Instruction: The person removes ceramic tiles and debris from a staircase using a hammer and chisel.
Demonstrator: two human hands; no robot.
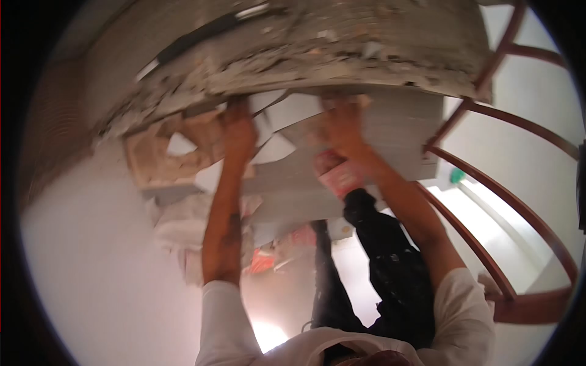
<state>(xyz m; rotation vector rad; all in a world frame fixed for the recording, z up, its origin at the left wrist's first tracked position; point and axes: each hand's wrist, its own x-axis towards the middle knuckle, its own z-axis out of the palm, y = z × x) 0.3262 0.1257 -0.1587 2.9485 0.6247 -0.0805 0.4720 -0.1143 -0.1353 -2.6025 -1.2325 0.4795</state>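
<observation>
Both arms reach forward to a grey step below a rough, broken ledge. My left hand [239,131] is at the left end of some white broken pieces [296,113], its fingers blurred against the ledge's foot. My right hand [343,125] is at the right end of the same pieces, close to a thin brownish strip; its fingers are smeared too. Whether either hand grips a piece cannot be made out. Another white piece [278,149] lies between the hands. Left of my left hand is a torn brown cardboard piece [152,155] with a white fragment [180,144] on it.
A long dark tool [195,41] with light ends lies on the rough ledge [366,36]. Reddish-brown railing bars [513,201] curve along the right. Crumpled pale bags [183,226] lie lower left. My foot [342,175] stands on the grey step [400,122].
</observation>
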